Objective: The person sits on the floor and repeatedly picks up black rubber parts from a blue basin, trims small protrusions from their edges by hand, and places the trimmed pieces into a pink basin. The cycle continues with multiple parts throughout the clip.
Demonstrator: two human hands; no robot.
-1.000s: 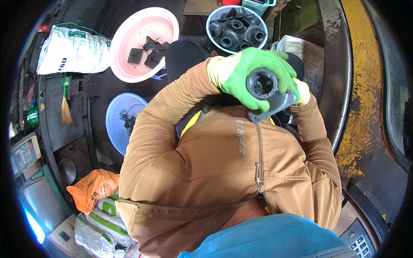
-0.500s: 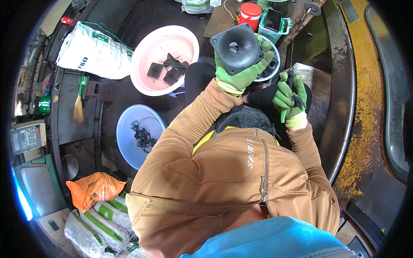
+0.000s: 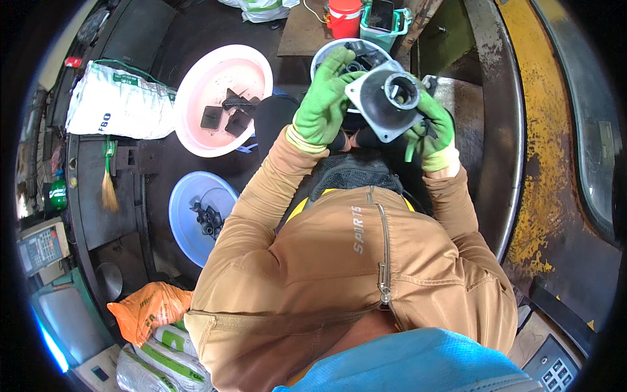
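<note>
Dark flooring (image 3: 189, 39) spreads all around. Nearest, the right hand (image 3: 436, 124) is clamped on a flanged part (image 3: 379, 103); the left hand (image 3: 321, 104) has its fingers apart, contact unclear. Steady handling probably wants a grip on the part's edges, clear of its round opening. It lies between both hands, just right of the left; beyond stands a pale tub (image 3: 317, 60), farther a red container (image 3: 344, 18).

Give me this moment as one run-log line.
right hand: holding black flanged part | left hand: open at its corner | pink basin: dark pieces inside
</note>
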